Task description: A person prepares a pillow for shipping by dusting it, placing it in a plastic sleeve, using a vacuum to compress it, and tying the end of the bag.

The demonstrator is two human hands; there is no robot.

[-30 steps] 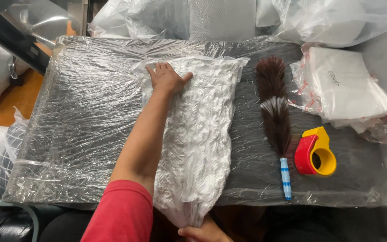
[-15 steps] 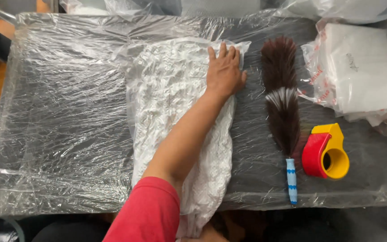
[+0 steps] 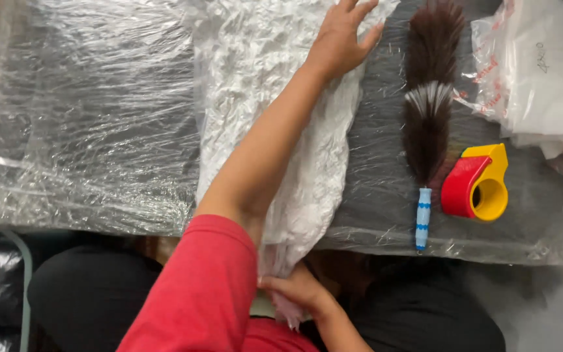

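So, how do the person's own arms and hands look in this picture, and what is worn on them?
Both hands are bare: no gloves, rings or watch show. The left hand belongs to an arm with a short red sleeve that ends near the elbow; the forearm is uncovered. Only the right hand and a bare part of its forearm show; its sleeve is out of view. No markings are visible.

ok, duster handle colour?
Light blue with darker blue bands, on the duster handle; head view shows it.

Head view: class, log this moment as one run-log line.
left hand flat on far end of white bagged fabric | right hand gripping its near end | feather duster and tape dispenser lie beside it
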